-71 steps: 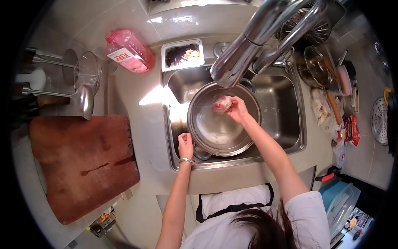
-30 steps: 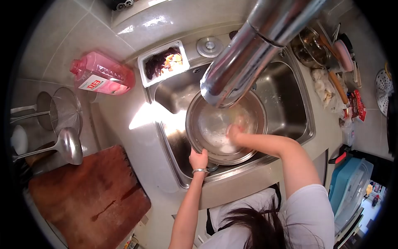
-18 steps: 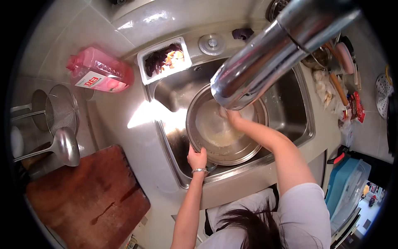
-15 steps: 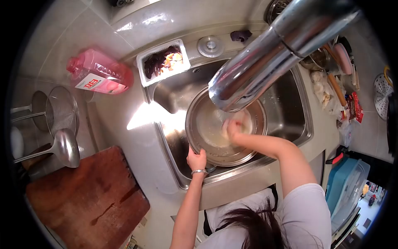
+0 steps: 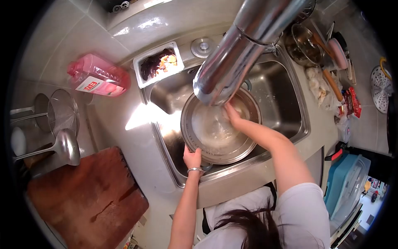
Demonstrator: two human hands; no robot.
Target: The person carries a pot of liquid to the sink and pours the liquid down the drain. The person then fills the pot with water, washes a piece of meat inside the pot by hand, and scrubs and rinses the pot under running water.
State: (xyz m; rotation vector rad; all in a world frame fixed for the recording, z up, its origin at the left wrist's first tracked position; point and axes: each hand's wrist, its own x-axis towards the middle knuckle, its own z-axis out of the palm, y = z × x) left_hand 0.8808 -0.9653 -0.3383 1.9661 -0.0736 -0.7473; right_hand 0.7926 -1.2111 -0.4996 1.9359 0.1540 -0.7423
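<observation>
Inside the sink (image 5: 275, 97): steel basin (image 5: 227, 158), upright, cloudy water (image 5: 216, 139) in it, one loop handle (image 5: 248, 85) visible at the far side. Left hand (image 5: 192, 157) is curled round the near-left edge of the basin, thumb and fingers closed on the rim; bracelet (image 5: 194, 169) on that wrist. Right hand (image 5: 231, 111) is over the far part of the basin, roughly at the water, partly behind the faucet (image 5: 232, 62). Its fingertips are hidden, so can't tell how far open it is or whether it has hold of anything.

Faucet slants above the basin, spout end overlapping its far-left side from this angle. Behind the sink: white tray (image 5: 161, 77) of dark and orange pieces at the far-left corner, round metal stopper (image 5: 202, 47) just beside it. Left on the tabletop (image 5: 154, 174): pink bottle (image 5: 99, 76) near the wall, wooden cutting board (image 5: 87, 195) nearer the person, ladle (image 5: 68, 147) and mesh strainer (image 5: 63, 113) left of the sink. Right side: lidded pot (image 5: 304, 45), red packet (image 5: 354, 102); teal bin (image 5: 343, 182) lower down.
</observation>
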